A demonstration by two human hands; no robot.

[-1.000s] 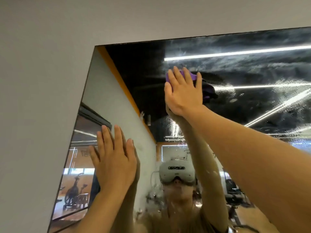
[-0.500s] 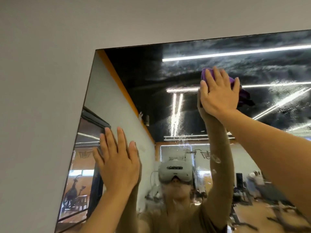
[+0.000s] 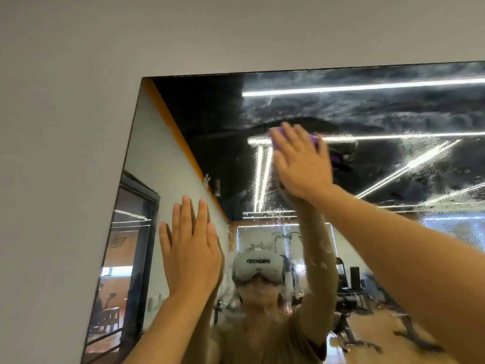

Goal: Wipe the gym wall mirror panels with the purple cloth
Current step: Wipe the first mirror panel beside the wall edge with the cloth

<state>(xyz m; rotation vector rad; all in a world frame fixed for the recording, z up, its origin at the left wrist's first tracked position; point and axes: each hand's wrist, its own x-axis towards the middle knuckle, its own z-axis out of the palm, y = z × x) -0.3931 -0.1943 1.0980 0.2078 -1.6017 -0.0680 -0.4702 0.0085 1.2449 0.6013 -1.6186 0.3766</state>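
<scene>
Up in the centre-right of the frame, the right hand (image 3: 301,161) lies flat against the large frameless wall mirror panel (image 3: 183,164), its fingers (image 3: 290,134) straight and close together, pressing the crumpled purple cleaning cloth (image 3: 313,140) onto the glass; only the cloth's edges show, at the fingertips and beside the hand's right edge. Lower, toward the centre-left, the left hand (image 3: 190,254) rests palm-first on the same mirror with its fingers straight, slightly spread, and holding nothing. Streaky wet smears cover the upper right part of the glass around and beyond the cloth, while the strip nearer the mirror's left edge looks cleaner. Both bare forearms rise from the bottom of the frame. A plain pale grey wall (image 3: 65,127) surrounds the mirror on the left and above. Reflected in the glass are bright ceiling light strips and gym equipment at the lower right.
</scene>
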